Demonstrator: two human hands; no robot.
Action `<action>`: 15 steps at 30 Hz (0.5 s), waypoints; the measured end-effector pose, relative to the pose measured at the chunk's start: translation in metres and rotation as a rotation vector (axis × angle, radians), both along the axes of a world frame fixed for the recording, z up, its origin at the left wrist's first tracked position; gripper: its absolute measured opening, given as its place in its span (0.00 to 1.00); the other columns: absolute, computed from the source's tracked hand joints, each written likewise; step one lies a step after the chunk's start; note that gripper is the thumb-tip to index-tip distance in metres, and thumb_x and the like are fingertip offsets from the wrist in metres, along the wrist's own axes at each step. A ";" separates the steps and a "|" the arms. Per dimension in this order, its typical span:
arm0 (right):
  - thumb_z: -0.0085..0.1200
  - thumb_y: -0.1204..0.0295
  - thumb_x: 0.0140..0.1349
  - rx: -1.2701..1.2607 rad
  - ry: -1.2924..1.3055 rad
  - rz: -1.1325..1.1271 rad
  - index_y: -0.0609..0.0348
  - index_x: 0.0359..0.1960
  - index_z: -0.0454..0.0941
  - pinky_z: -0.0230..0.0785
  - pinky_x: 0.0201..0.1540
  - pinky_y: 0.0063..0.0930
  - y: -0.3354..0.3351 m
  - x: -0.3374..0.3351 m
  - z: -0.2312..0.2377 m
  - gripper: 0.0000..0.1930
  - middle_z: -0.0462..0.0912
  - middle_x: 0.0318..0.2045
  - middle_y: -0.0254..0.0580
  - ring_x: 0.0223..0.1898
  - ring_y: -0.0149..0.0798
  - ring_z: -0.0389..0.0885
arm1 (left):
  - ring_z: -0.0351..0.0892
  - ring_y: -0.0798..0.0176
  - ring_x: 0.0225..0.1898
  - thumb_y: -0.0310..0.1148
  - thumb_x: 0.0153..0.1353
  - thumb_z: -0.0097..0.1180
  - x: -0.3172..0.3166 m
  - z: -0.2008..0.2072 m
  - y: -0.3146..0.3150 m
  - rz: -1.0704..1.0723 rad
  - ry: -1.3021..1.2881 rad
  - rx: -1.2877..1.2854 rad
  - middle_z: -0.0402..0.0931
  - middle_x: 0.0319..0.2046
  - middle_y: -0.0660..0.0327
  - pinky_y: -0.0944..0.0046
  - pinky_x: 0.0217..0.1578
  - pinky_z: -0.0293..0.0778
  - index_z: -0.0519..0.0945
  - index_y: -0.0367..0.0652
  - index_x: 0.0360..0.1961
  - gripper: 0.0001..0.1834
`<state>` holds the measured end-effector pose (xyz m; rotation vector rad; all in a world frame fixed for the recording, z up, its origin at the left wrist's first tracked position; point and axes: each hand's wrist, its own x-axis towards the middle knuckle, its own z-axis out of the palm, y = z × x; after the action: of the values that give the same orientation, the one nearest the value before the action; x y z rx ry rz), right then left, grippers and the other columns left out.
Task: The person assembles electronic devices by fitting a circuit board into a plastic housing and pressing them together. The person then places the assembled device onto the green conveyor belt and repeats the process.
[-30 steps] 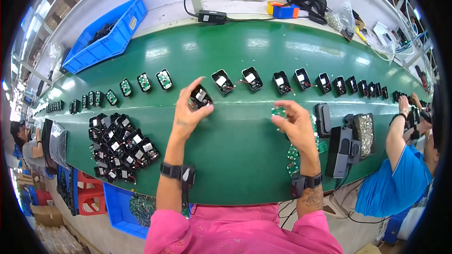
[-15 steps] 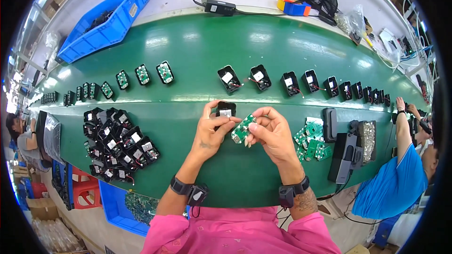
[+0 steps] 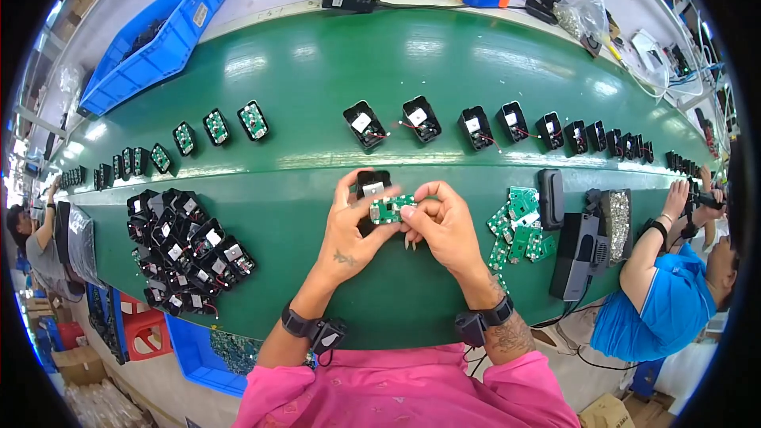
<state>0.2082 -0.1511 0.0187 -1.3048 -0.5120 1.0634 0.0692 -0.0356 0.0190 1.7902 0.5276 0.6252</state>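
My left hand [image 3: 349, 226] is closed round a small black plastic housing [image 3: 373, 177] with a silvery-white block inside. Pinched in the fingers of my right hand [image 3: 441, 220] is a green circuit board [image 3: 391, 208], which overlaps the near side of the housing. The left fingertips lie close to the board's left end; whether they touch it is unclear. To the right lies a loose pile of green circuit boards [image 3: 523, 226]. On the left, black housings [image 3: 190, 246] with white blocks and wires are heaped together.
Open housings [image 3: 364, 124] with red wires stand in a row at the far right. Housings with boards [image 3: 253, 120] line the far left. A blue crate [image 3: 158, 40] stands at back left. A dark grey device [image 3: 576, 257] sits near the right edge, beside a co-worker in blue [image 3: 658, 293].
My right hand has turned the circuit board flatter and brought it left, over the near side of the housing. The view has shifted slightly. The co-worker at right has leaned closer.
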 end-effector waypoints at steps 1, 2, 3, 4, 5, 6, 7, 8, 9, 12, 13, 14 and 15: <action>0.58 0.76 0.66 0.001 0.000 0.003 0.63 0.46 0.67 0.71 0.27 0.18 0.000 -0.001 0.000 0.13 0.83 0.25 0.39 0.25 0.25 0.80 | 0.76 0.59 0.55 0.21 0.52 0.66 -0.002 -0.013 0.006 -0.087 -0.054 -0.094 0.64 0.61 0.53 0.59 0.54 0.76 0.70 0.44 0.67 0.38; 0.58 0.76 0.66 -0.010 -0.067 -0.012 0.63 0.47 0.66 0.71 0.27 0.18 0.000 -0.002 -0.002 0.14 0.82 0.25 0.39 0.25 0.25 0.79 | 0.76 0.59 0.55 0.21 0.52 0.66 -0.003 -0.012 0.004 -0.084 -0.054 -0.093 0.64 0.61 0.53 0.59 0.54 0.76 0.70 0.44 0.67 0.38; 0.58 0.76 0.66 -0.024 -0.134 -0.029 0.63 0.47 0.66 0.71 0.28 0.17 0.000 -0.003 -0.003 0.14 0.82 0.25 0.39 0.25 0.24 0.79 | 0.75 0.59 0.56 0.20 0.52 0.66 -0.001 -0.005 0.001 -0.080 -0.081 -0.278 0.64 0.61 0.53 0.60 0.55 0.76 0.62 0.43 0.70 0.44; 0.58 0.76 0.66 -0.025 -0.134 -0.028 0.63 0.47 0.66 0.71 0.28 0.17 0.000 -0.004 -0.002 0.14 0.82 0.25 0.39 0.25 0.24 0.79 | 0.75 0.59 0.56 0.20 0.51 0.66 -0.001 -0.001 -0.001 -0.076 -0.108 -0.463 0.64 0.61 0.54 0.60 0.56 0.75 0.55 0.41 0.74 0.49; 0.58 0.76 0.66 -0.019 -0.148 -0.036 0.63 0.47 0.66 0.71 0.28 0.17 0.000 -0.005 -0.002 0.14 0.82 0.25 0.38 0.25 0.24 0.78 | 0.75 0.60 0.56 0.18 0.51 0.66 -0.002 -0.006 -0.001 -0.088 -0.084 -0.477 0.63 0.61 0.55 0.62 0.56 0.75 0.51 0.39 0.74 0.52; 0.58 0.76 0.66 -0.012 -0.162 -0.043 0.63 0.47 0.65 0.70 0.28 0.17 0.000 -0.006 -0.001 0.14 0.81 0.24 0.37 0.24 0.23 0.78 | 0.75 0.60 0.56 0.18 0.51 0.66 -0.002 -0.007 -0.001 -0.087 -0.086 -0.478 0.63 0.61 0.55 0.62 0.56 0.75 0.51 0.39 0.74 0.52; 0.58 0.76 0.66 -0.013 -0.164 -0.042 0.63 0.47 0.65 0.70 0.28 0.17 0.000 -0.008 -0.001 0.14 0.81 0.24 0.37 0.24 0.23 0.78 | 0.75 0.60 0.56 0.18 0.51 0.66 -0.002 -0.007 -0.002 -0.112 -0.111 -0.471 0.64 0.61 0.54 0.62 0.56 0.75 0.53 0.39 0.73 0.49; 0.57 0.76 0.66 -0.004 -0.194 -0.052 0.63 0.47 0.65 0.70 0.27 0.17 0.000 -0.009 -0.002 0.14 0.80 0.23 0.35 0.24 0.23 0.78 | 0.76 0.61 0.55 0.18 0.51 0.66 -0.001 -0.007 -0.002 -0.137 -0.136 -0.463 0.65 0.60 0.54 0.62 0.56 0.75 0.55 0.38 0.72 0.47; 0.57 0.76 0.67 0.004 -0.224 -0.063 0.63 0.48 0.65 0.69 0.27 0.17 0.000 -0.010 -0.002 0.14 0.79 0.22 0.34 0.24 0.23 0.77 | 0.76 0.62 0.54 0.20 0.52 0.67 0.000 0.001 -0.005 -0.132 -0.157 -0.540 0.68 0.58 0.53 0.62 0.54 0.76 0.58 0.39 0.70 0.45; 0.58 0.76 0.66 -0.045 -0.361 -0.060 0.63 0.46 0.66 0.68 0.26 0.15 -0.002 -0.009 -0.001 0.13 0.79 0.24 0.33 0.25 0.22 0.76 | 0.77 0.63 0.52 0.20 0.54 0.65 -0.002 0.003 0.000 -0.142 -0.158 -0.627 0.70 0.57 0.52 0.63 0.52 0.78 0.60 0.39 0.69 0.42; 0.58 0.76 0.66 -0.044 -0.361 -0.058 0.63 0.46 0.66 0.68 0.26 0.15 -0.002 -0.010 0.000 0.13 0.79 0.24 0.33 0.25 0.22 0.76 | 0.77 0.63 0.52 0.20 0.54 0.65 -0.002 0.003 0.001 -0.140 -0.159 -0.626 0.70 0.57 0.52 0.63 0.52 0.78 0.60 0.39 0.69 0.42; 0.60 0.76 0.64 -0.042 -0.456 -0.100 0.62 0.45 0.70 0.70 0.30 0.19 -0.001 -0.012 0.001 0.12 0.80 0.30 0.37 0.30 0.25 0.77 | 0.78 0.63 0.52 0.20 0.55 0.64 -0.003 0.001 0.002 -0.120 -0.120 -0.638 0.70 0.58 0.52 0.64 0.50 0.79 0.62 0.39 0.68 0.39; 0.61 0.76 0.62 -0.039 -0.554 -0.145 0.62 0.44 0.73 0.72 0.34 0.22 -0.001 -0.013 0.003 0.12 0.80 0.36 0.40 0.35 0.28 0.78 | 0.78 0.63 0.51 0.19 0.56 0.63 -0.003 0.000 0.002 -0.103 -0.085 -0.649 0.69 0.59 0.52 0.65 0.49 0.80 0.64 0.38 0.68 0.37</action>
<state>0.1948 -0.1522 0.0213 -1.6495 -0.7958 0.5850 0.0659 -0.0333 0.0192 1.1642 0.5040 0.3936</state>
